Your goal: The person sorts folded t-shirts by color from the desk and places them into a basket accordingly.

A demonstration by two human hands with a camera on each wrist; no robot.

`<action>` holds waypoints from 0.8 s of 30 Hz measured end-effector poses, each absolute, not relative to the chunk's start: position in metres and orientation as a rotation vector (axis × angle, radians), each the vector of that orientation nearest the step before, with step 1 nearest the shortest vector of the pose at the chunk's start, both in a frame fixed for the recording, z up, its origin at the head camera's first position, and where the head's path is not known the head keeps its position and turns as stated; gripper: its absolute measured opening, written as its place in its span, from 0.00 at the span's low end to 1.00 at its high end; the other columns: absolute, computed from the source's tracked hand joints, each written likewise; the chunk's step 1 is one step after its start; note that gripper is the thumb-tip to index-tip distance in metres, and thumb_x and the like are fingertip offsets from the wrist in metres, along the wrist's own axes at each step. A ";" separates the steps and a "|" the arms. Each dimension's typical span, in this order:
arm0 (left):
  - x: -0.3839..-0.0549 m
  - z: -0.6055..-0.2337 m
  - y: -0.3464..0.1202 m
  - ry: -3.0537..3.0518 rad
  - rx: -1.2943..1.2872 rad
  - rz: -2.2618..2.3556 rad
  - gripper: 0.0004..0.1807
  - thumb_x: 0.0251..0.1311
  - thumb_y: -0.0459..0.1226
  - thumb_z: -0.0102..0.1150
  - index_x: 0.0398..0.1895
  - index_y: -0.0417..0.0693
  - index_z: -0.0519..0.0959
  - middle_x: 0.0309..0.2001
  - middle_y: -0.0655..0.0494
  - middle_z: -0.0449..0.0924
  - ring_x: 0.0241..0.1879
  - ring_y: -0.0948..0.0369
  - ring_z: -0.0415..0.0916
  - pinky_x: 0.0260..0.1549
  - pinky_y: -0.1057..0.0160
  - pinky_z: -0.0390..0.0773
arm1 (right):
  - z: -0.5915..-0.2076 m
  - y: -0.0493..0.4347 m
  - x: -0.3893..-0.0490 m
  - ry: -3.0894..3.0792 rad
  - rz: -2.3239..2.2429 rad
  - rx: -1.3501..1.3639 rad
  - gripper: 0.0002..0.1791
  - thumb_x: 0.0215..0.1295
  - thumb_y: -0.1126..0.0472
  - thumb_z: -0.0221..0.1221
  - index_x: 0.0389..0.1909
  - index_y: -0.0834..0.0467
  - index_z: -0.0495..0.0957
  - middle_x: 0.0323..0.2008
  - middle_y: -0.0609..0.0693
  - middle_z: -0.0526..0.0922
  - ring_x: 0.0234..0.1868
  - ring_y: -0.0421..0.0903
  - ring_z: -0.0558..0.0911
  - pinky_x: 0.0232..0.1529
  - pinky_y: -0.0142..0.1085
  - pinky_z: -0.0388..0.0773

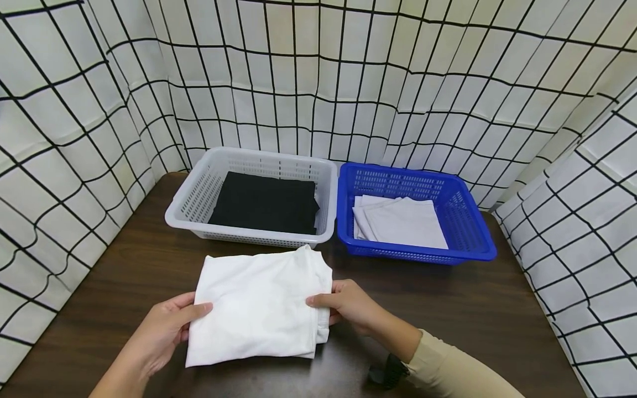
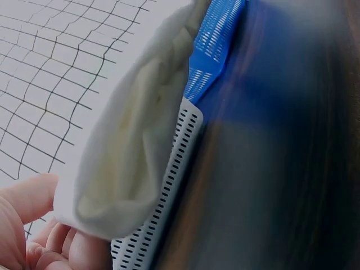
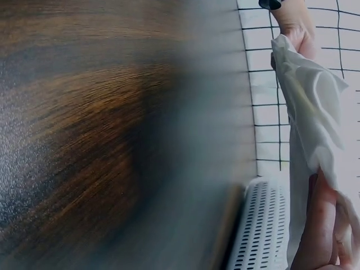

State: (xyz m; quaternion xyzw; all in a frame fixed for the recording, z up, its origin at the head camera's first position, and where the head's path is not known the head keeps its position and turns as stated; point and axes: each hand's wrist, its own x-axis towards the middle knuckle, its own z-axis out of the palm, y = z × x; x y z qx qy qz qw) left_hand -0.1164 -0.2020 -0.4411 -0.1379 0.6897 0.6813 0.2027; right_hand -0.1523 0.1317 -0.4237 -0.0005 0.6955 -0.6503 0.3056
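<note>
A folded white cloth, perhaps a garment, is held up between both hands in front of the baskets. My left hand pinches its left edge, thumb on top and fingers beneath. At the right edge, my right hand grips the layered folds the same way. In the left wrist view the cloth shows its looped fold from the side, with the left hand at its lower end. The right wrist view shows the cloth lifted off the table, the right hand's fingers around its near end.
A white basket with folded black cloth stands at the back. Touching or nearly touching its right side is a blue basket holding folded white cloths. Grid-patterned curtains enclose the brown wooden table at back and sides.
</note>
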 end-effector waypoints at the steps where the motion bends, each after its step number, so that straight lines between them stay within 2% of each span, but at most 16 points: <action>1: -0.117 -0.440 -0.201 1.928 -0.384 1.900 0.30 0.67 0.37 0.60 0.67 0.29 0.66 0.35 0.63 0.87 0.34 0.62 0.86 0.36 0.57 0.87 | -0.423 0.132 -0.153 1.841 -1.721 -0.003 0.16 0.61 0.61 0.65 0.45 0.68 0.82 0.31 0.49 0.89 0.26 0.38 0.85 0.27 0.30 0.83; 14: -0.126 -0.430 -0.191 1.962 -0.326 1.904 0.32 0.67 0.38 0.60 0.69 0.29 0.64 0.36 0.64 0.86 0.35 0.63 0.85 0.35 0.61 0.86 | -0.419 0.147 -0.159 1.882 -1.722 -0.018 0.16 0.62 0.60 0.65 0.45 0.68 0.82 0.32 0.49 0.89 0.28 0.39 0.86 0.29 0.31 0.84; 24: -0.139 -0.415 -0.180 1.976 -0.249 1.910 0.33 0.67 0.39 0.61 0.69 0.29 0.64 0.37 0.64 0.86 0.35 0.64 0.85 0.36 0.60 0.87 | -0.406 0.160 -0.165 1.893 -1.716 -0.004 0.18 0.63 0.59 0.64 0.48 0.68 0.80 0.36 0.53 0.90 0.32 0.42 0.88 0.36 0.38 0.87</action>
